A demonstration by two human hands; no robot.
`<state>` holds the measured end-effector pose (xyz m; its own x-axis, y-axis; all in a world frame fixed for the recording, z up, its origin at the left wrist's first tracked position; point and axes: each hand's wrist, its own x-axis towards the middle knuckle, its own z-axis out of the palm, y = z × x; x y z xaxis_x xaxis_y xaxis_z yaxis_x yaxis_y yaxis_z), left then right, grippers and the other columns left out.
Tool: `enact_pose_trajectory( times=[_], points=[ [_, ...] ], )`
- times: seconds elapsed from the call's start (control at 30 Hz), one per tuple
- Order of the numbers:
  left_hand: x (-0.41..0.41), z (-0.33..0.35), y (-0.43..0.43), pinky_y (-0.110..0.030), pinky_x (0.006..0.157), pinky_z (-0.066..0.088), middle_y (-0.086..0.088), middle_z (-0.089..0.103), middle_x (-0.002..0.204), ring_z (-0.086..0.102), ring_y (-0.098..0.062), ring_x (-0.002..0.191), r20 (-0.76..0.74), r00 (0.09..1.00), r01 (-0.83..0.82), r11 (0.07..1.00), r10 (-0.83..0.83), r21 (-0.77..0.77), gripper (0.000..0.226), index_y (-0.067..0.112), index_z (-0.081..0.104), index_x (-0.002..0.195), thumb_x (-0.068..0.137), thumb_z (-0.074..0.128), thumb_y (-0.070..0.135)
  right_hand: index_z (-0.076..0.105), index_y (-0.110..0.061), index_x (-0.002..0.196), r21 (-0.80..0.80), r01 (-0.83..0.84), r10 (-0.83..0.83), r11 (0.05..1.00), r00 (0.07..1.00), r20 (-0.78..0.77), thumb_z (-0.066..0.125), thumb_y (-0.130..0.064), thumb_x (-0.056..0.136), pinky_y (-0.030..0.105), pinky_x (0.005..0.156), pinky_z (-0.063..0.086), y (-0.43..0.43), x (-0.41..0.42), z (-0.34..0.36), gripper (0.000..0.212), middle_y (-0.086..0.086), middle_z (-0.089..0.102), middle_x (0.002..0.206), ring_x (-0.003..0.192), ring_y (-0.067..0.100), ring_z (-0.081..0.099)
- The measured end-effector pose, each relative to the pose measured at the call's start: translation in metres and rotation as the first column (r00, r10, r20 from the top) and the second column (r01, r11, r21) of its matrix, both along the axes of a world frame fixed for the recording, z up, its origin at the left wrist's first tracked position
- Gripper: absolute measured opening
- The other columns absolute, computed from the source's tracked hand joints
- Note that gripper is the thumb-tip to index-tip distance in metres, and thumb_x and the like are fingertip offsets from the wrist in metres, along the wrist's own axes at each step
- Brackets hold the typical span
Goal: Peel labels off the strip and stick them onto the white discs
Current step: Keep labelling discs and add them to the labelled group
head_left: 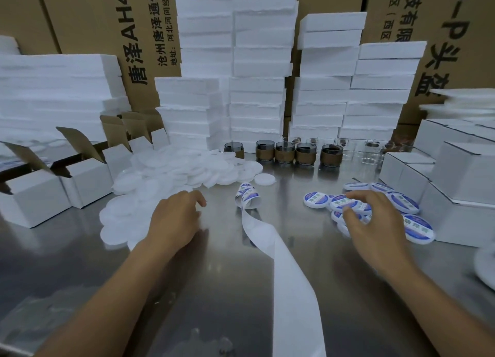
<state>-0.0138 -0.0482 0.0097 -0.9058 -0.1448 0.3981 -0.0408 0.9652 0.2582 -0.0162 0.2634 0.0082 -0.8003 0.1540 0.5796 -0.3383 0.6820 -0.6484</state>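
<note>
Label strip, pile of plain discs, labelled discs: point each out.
label strip [250, 196], head view, on its curled end that carries labels.
pile of plain discs [171, 169], head view, middle of the heap.
labelled discs [316, 199], head view, face of the leftmost one.

A steel table [214, 281] bears white discs [171, 174], a label strip [284, 263], cups [305, 153] and boxes [88, 180].

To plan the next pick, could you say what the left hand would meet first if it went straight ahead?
Probably the pile of plain white discs lying just beyond the left hand; depth is unclear.
</note>
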Motion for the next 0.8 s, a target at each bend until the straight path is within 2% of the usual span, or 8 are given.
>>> enact_pose_trajectory(
  times=[0.1,0.17,0.23,0.33,0.47,0.57,0.63,0.8],
  points=[
    [-0.001,0.011,0.012,-0.027,0.075,0.044,0.000,0.060,0.084,0.057,-0.018,0.083,-0.271,0.962,0.113,0.954,-0.035,0.279,0.011,0.018,0.063,0.099,0.092,0.056,0.012,0.060,-0.021,0.099,0.013,-0.034,0.034,0.999,0.999,0.001,0.060,-0.007,0.083,0.018,0.082,0.027,-0.004,0.000,-0.002,0.021,-0.010,0.054,0.098,0.100,0.008,0.046],
    [-0.003,0.025,0.027,-0.018,0.066,0.045,0.007,0.059,0.075,0.056,-0.007,0.072,-0.392,0.920,0.231,0.844,-0.026,0.485,0.010,0.021,0.063,0.090,0.090,0.060,0.012,0.060,-0.021,0.099,0.035,-0.068,0.068,0.997,0.998,-0.005,0.060,-0.007,0.084,0.015,0.079,0.026,-0.007,0.002,-0.004,0.021,-0.010,0.054,0.097,0.097,0.006,0.045],
    [-0.005,0.038,0.044,-0.012,0.059,0.047,0.012,0.060,0.077,0.058,0.001,0.066,-0.408,0.913,0.322,0.652,-0.021,0.687,0.013,0.027,0.063,0.085,0.089,0.062,0.015,0.059,-0.025,0.097,0.041,-0.119,0.120,0.992,0.993,0.001,0.060,-0.008,0.085,0.013,0.076,0.029,-0.011,0.005,-0.004,0.022,-0.011,0.056,0.097,0.094,0.002,0.047],
    [-0.006,0.040,0.070,-0.022,0.070,0.054,0.005,0.066,0.087,0.064,-0.005,0.079,-0.354,0.928,0.372,0.213,-0.118,0.903,0.014,0.026,0.065,0.087,0.090,0.061,0.012,0.059,-0.030,0.094,-0.018,-0.197,0.197,0.980,0.980,0.008,0.060,-0.009,0.085,0.001,0.074,0.033,-0.021,0.011,0.000,0.023,-0.020,0.060,0.093,0.091,-0.012,0.051],
    [-0.003,0.025,0.089,-0.030,0.072,0.052,0.000,0.067,0.084,0.062,-0.016,0.077,-0.312,0.928,0.307,-0.055,-0.206,0.950,0.010,0.018,0.065,0.091,0.090,0.060,0.010,0.063,-0.029,0.097,-0.283,-0.313,0.341,0.907,0.938,0.055,0.063,-0.017,0.085,0.006,0.075,0.040,-0.042,0.016,0.010,0.017,-0.014,0.066,0.088,0.085,-0.009,0.058],
    [-0.003,0.019,0.092,-0.025,0.070,0.055,-0.003,0.069,0.086,0.064,-0.015,0.076,-0.319,0.908,0.286,-0.155,-0.270,0.946,0.010,0.015,0.066,0.093,0.090,0.059,0.009,0.058,-0.028,0.107,-0.457,-0.358,0.475,0.814,0.863,0.171,0.063,-0.024,0.085,0.006,0.066,0.046,-0.060,0.014,0.022,0.022,-0.008,0.067,0.092,0.079,-0.004,0.063],
    [-0.004,0.017,0.093,-0.026,0.073,0.057,-0.007,0.070,0.091,0.067,-0.016,0.080,-0.329,0.892,0.273,-0.210,-0.311,0.939,0.010,0.012,0.066,0.096,0.089,0.058,0.009,0.059,-0.025,0.100,-0.535,-0.353,0.518,0.768,0.833,0.193,0.062,-0.019,0.087,0.008,0.058,0.046,-0.070,0.010,0.029,0.015,-0.002,0.069,0.085,0.064,-0.004,0.062],
    [-0.004,0.014,0.095,-0.029,0.075,0.057,-0.016,0.066,0.102,0.064,-0.025,0.093,-0.388,0.833,0.250,-0.356,-0.395,0.900,0.028,0.004,0.063,0.101,0.081,0.059,0.023,0.062,-0.015,0.096,-0.608,-0.350,0.555,0.713,0.811,0.184,0.063,-0.012,0.086,0.010,0.052,0.045,-0.092,0.003,0.033,0.010,0.001,0.067,0.070,0.055,-0.002,0.058]
  ],
)
